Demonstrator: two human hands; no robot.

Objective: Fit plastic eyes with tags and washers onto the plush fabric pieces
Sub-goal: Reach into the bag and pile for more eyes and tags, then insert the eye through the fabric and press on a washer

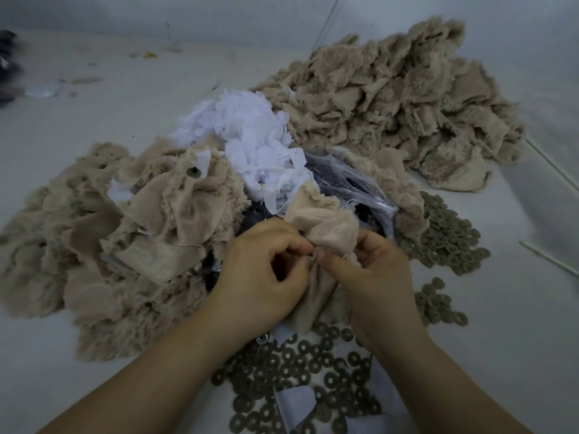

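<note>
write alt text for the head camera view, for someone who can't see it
Two hands, left hand and right hand, pinch a beige plush piece over a white table. Around them lie piles of plush pieces, white tags and loose round washers.

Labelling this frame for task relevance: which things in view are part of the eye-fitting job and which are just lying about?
In the job:
- plush piece, gripped by left hand and right hand
- washers
- white tags
- plastic bag with dark contents, probably eyes
- plush piles, left and far right

Lying about:
- thin sticks
- scraps far left
- dark object at the left edge
</note>
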